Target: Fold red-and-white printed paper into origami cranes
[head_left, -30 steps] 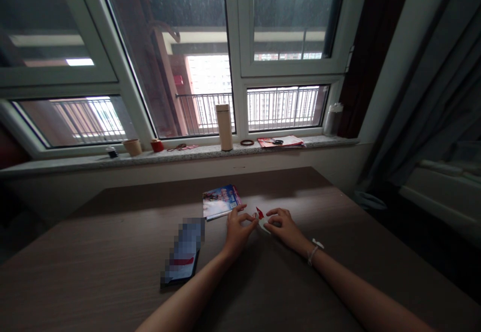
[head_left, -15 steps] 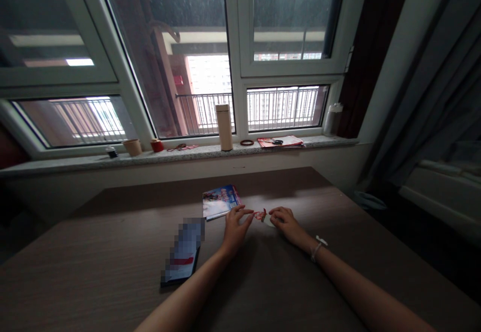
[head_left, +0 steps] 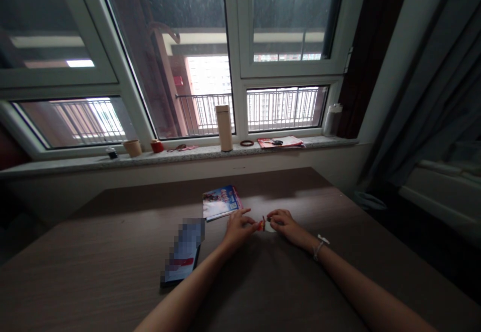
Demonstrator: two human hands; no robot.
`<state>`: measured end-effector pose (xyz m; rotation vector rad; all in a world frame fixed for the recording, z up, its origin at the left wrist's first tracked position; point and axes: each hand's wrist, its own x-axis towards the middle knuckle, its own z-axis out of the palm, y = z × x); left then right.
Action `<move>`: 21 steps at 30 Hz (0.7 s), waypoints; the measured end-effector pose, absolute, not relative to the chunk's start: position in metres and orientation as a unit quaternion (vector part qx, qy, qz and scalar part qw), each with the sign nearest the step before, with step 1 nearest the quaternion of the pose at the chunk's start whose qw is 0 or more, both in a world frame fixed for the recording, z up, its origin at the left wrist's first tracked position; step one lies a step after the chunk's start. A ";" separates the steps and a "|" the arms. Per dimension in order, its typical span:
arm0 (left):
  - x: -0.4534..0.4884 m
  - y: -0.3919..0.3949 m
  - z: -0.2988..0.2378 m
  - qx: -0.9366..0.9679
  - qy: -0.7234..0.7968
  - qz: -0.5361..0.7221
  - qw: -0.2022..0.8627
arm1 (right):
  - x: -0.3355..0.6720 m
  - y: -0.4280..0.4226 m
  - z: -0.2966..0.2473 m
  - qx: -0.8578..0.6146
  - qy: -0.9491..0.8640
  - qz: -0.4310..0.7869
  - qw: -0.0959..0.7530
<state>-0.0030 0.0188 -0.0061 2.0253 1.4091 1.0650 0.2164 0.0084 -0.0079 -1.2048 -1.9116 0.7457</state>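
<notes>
Head view: above the table (head_left: pixel 112 252), the left hand (head_left: pixel 237 228), fingers fanned, pinches the paper (head_left: pixel 269 227) at its red part; the right hand (head_left: pixel 283 225), curled, clamps its pale part.

Phone (head_left: pixel 183 256) obstructs left of the hands (head_left: pixel 237 230); right's free.

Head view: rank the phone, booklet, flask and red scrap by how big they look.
1. Phone
2. Booklet
3. Flask
4. Red scrap, partly hidden

Flask stands farther back, so its real size may rank higher.
</notes>
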 end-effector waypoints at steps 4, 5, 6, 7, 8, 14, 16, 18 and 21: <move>-0.004 0.020 -0.004 0.750 0.513 0.350 0.226 | 0.216 0.008 -0.007 -0.478 -0.748 0.297 0.353; -0.004 0.020 -0.004 0.755 0.513 0.341 0.222 | 0.216 0.007 -0.006 -0.480 -0.749 0.293 0.350; -0.004 0.020 -0.003 0.759 0.514 0.334 0.218 | 0.216 0.007 -0.006 -0.481 -0.751 0.288 0.349; -0.004 0.020 -0.003 0.763 0.514 0.329 0.214 | 0.215 0.007 -0.006 -0.482 -0.753 0.282 0.348; -0.004 0.019 -0.003 0.765 0.516 0.323 0.212 | 0.215 0.006 -0.006 -0.482 -0.754 0.279 0.349; 0.000 0.015 0.001 0.773 0.521 0.295 0.209 | 0.213 0.008 -0.007 -0.483 -0.746 0.290 0.356; 0.000 0.014 0.003 0.773 0.520 0.296 0.211 | 0.213 0.009 -0.007 -0.485 -0.742 0.293 0.359; 0.000 0.014 0.003 0.771 0.522 0.298 0.212 | 0.213 0.009 -0.007 -0.485 -0.738 0.293 0.366; 0.000 0.015 0.003 0.772 0.523 0.295 0.210 | 0.213 0.008 -0.008 -0.484 -0.738 0.293 0.368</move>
